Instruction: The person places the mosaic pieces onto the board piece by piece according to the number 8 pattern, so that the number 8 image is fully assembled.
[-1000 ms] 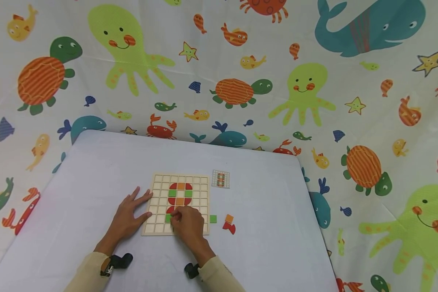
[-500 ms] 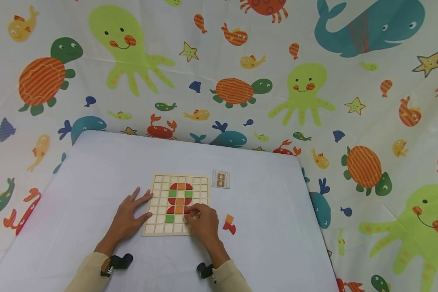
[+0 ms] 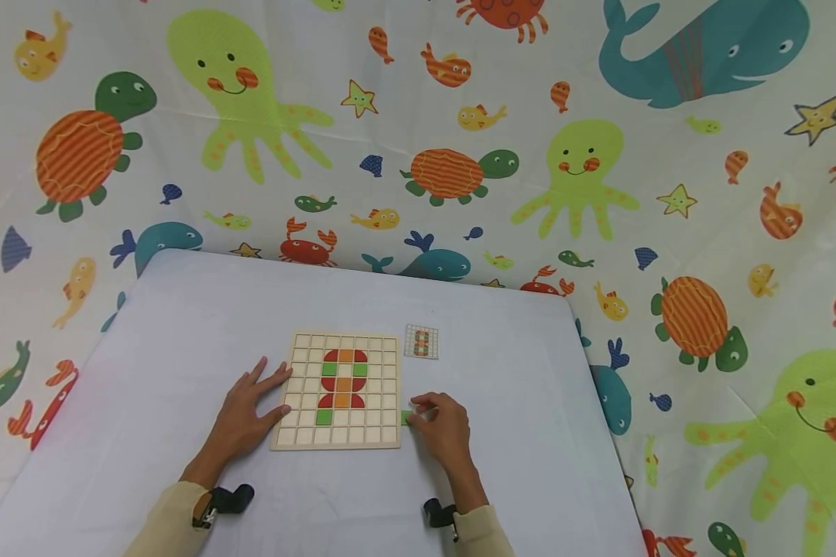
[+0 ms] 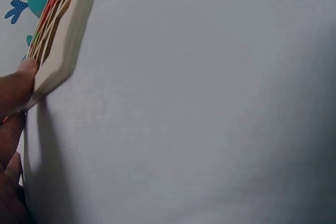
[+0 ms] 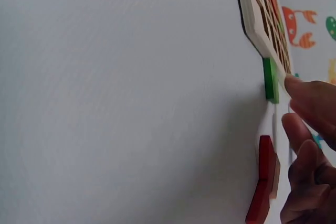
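Note:
A square wooden grid board (image 3: 295,433) lies on the table, with red rounded, orange and green tiles set in its cells. My left hand (image 3: 240,414) rests at the board's left edge, fingers spread, thumb and forefinger touching the frame. Just off the board's right edge lies a loose green square tile (image 3: 406,418). My right hand (image 3: 447,433) is over it, thumb and forefinger apart. In the right wrist view the thumb is beside the green tile (image 5: 271,81); whether they touch I cannot tell.
Two loose red tiles (image 5: 266,158) and an orange one (image 5: 276,176) lie near my right hand, which hides them in the head view. A small pattern card (image 3: 421,341) sits beyond the board's right corner. A sea-animal curtain (image 3: 446,93) hangs behind the white table (image 3: 529,402).
My right hand has moved right, off the board to the loose green tile. The red tile right of the lower orange one is now uncovered on the board. My left hand stays put.

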A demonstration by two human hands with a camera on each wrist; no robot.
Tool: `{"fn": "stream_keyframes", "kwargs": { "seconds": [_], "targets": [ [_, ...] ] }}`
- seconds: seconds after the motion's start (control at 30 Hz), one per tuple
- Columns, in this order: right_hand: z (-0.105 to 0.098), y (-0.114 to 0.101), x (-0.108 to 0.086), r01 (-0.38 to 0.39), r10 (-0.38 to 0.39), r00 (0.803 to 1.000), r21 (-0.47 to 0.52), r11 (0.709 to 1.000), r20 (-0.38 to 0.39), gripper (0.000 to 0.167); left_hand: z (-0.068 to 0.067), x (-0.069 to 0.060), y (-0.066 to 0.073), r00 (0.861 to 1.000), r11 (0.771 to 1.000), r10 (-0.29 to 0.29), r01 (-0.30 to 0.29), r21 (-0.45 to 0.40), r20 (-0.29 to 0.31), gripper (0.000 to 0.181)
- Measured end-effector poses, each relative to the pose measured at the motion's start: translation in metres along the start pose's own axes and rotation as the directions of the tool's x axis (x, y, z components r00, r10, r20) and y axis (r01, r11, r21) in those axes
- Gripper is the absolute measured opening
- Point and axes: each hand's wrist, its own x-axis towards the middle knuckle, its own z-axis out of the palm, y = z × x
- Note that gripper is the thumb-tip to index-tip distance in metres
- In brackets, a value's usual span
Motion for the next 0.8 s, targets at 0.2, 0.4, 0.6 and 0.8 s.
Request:
{"fn": "stream_keyframes", "kwargs": {
  "seconds": [0.2,0.4,0.6,0.8],
  "targets": [
    [-0.0017,0.0057,-0.0012,0.006,-0.002,0.999,-0.067,0.998,0.05,0.024,-0.0003,0.0,0.0009,1.0,1.0,0.009,-0.009,0.004,-0.006,0.07],
    [0.0011,0.0066,-0.0013,0.002,0.002,0.998,-0.076,0.997,0.055,0.024,-0.0016,-0.0008,0.0028,1.0,1.0,-0.005,0.005,0.005,0.007,0.071],
    [0.0027,0.0083,-0.0017,0.004,-0.004,0.999,-0.003,1.0,0.05,0.028,0.0003,-0.0013,0.0016,1.0,1.0,-0.005,0.005,0.003,0.006,0.07],
    [0.0047,0.0049,-0.001,0.061,-0.061,0.998,0.079,0.995,-0.011,0.023,0.0005,-0.0003,0.0011,1.0,1.0,-0.004,0.004,-0.005,-0.001,0.071]
  ]
}}
